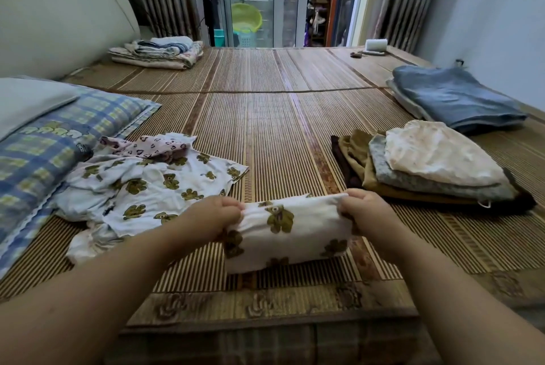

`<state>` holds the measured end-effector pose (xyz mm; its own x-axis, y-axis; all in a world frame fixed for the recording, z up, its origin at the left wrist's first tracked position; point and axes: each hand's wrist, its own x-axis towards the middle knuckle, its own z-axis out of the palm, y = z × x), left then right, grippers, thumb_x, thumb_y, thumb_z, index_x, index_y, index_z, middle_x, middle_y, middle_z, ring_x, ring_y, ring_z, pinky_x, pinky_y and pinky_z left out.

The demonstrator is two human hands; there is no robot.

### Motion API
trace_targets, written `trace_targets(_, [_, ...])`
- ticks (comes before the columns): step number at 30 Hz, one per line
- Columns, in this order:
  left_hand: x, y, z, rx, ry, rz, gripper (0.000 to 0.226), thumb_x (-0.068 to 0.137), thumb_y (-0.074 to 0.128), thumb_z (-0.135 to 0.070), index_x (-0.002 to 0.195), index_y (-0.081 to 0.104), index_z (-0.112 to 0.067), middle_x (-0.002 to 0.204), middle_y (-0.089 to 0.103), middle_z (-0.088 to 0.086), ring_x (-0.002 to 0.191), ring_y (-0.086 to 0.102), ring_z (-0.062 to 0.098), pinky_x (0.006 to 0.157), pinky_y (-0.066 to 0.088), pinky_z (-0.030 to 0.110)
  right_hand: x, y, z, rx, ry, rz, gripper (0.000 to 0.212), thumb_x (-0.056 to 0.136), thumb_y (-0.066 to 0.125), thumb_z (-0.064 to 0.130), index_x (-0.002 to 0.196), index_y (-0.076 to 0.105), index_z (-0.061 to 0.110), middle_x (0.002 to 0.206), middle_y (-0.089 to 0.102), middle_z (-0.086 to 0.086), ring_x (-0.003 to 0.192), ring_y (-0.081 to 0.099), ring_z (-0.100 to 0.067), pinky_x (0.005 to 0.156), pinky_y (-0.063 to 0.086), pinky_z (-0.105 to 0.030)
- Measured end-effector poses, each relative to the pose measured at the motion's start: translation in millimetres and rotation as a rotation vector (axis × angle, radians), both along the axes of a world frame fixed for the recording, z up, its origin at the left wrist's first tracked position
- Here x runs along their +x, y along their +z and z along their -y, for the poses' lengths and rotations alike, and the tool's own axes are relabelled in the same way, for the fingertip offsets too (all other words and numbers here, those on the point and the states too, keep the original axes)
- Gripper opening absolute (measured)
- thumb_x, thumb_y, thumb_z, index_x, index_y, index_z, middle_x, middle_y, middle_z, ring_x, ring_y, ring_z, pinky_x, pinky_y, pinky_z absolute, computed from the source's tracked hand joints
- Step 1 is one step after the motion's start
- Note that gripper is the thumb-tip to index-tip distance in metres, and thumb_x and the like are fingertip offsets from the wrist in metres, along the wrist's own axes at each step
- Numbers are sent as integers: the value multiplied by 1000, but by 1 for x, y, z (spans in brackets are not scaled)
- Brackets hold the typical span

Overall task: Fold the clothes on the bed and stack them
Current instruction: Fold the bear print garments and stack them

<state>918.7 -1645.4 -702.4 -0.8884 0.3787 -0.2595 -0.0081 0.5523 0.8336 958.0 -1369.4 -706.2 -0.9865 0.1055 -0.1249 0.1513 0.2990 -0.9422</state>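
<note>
Holding item one: bear-print garment (290, 232), white with olive bears, folded to a small rectangle, lying on the woven mat (280, 134) of the bed. My left hand (215, 214) pinches its left end, fingers curled into the cloth. My right hand (364, 211) pinches its upper right corner the same way.

Item two, just left of the garment: loose heap (147, 187) of unfolded clothes in the same bear print, crumpled, with a pink heart-print piece (147, 145) on its far side.

Item three, right of the garment and a little beyond: stack (427, 167) of folded clothes, with a pale floral piece on top, grey beneath, mustard and dark brown lowest.

Item four, further beyond the garment on the right: folded blue blanket (454, 99).

Item five, far left of the garment: plaid pillow (59, 140), blue and yellow.

Item six, well beyond the garment to the left: folded bedding (159, 52) on the mat's far end.
</note>
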Motion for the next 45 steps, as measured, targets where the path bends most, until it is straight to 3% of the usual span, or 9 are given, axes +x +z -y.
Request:
trace_targets(7, [-49, 0, -26, 368, 429, 171, 42, 101, 44, -29, 140, 43, -12, 132, 54, 13, 121, 52, 30, 87, 52, 33, -63, -26, 30, 75, -252, 13, 45, 97, 53, 32, 137, 48, 13, 125, 59, -5, 113, 55, -21, 87, 47, -33])
trace_targets(10, [-47, -16, -28, -50, 282, 58, 64, 96, 51, -41, 150, 25, -18, 147, 43, 9, 103, 54, 13, 70, 41, 21, -73, -43, 30, 444, -203, 181, 55, 90, 60, 37, 136, 46, 9, 133, 54, -11, 118, 52, -28, 83, 40, -32])
trace_targets(16, [-43, -44, -37, -498, 190, -62, 81, 71, 78, -40, 139, 39, -20, 129, 57, 1, 109, 57, 19, 90, 48, 28, -78, -52, 34, 678, -50, 274, 52, 80, 69, 46, 117, 61, 11, 114, 65, -7, 100, 59, -24, 83, 46, -33])
trace_targets(20, [-39, -44, -45, -262, 262, -50, 83, 76, 76, -27, 145, 30, -31, 136, 52, 0, 99, 54, 15, 81, 46, 25, -73, -48, 36, 462, -88, 178, 36, 87, 64, 31, 118, 53, 16, 99, 59, 2, 85, 55, -15, 74, 45, -32])
trace_targets(24, [-30, -40, -49, 168, 313, 226, 81, 79, 68, 4, 143, 37, -35, 143, 39, 4, 104, 58, 26, 80, 57, 39, -55, -47, 18, 461, -34, 99, 72, 90, 61, 19, 148, 23, 38, 122, 58, -5, 92, 60, -18, 77, 46, -26])
trace_targets(28, [-19, -23, -63, 364, 145, 493, 62, 79, 62, 12, 120, 60, -34, 132, 42, 9, 85, 67, 30, 58, 55, 27, -31, -44, -10, 359, -12, 70, 48, 95, 54, 16, 135, 49, 42, 132, 57, 3, 86, 55, -5, 62, 41, -12])
trace_targets(33, [-15, -2, -126, 303, -100, 322, 77, 78, 64, 6, 141, 42, -32, 142, 34, 7, 100, 61, 30, 68, 53, 26, -5, -6, -74, 318, -241, -16, 40, 93, 56, 14, 127, 61, 32, 105, 63, 5, 77, 56, -7, 68, 45, -20])
trace_targets(36, [-33, 27, -181, 364, -139, 233, 78, 79, 64, 8, 142, 41, -32, 144, 34, 8, 96, 63, 32, 67, 56, 29, -2, 30, -124, 302, -366, -102, 45, 90, 62, 12, 131, 58, 30, 122, 57, 5, 108, 55, -14, 97, 45, -31])
trace_targets(45, [-117, 66, -330, 65, -232, -199, 76, 82, 68, -14, 144, 34, -42, 152, 25, 5, 115, 55, 27, 86, 56, 39, -81, 59, -255, 477, -485, -215, 48, 92, 59, 16, 138, 50, 25, 132, 56, -4, 105, 55, -20, 99, 44, -36])
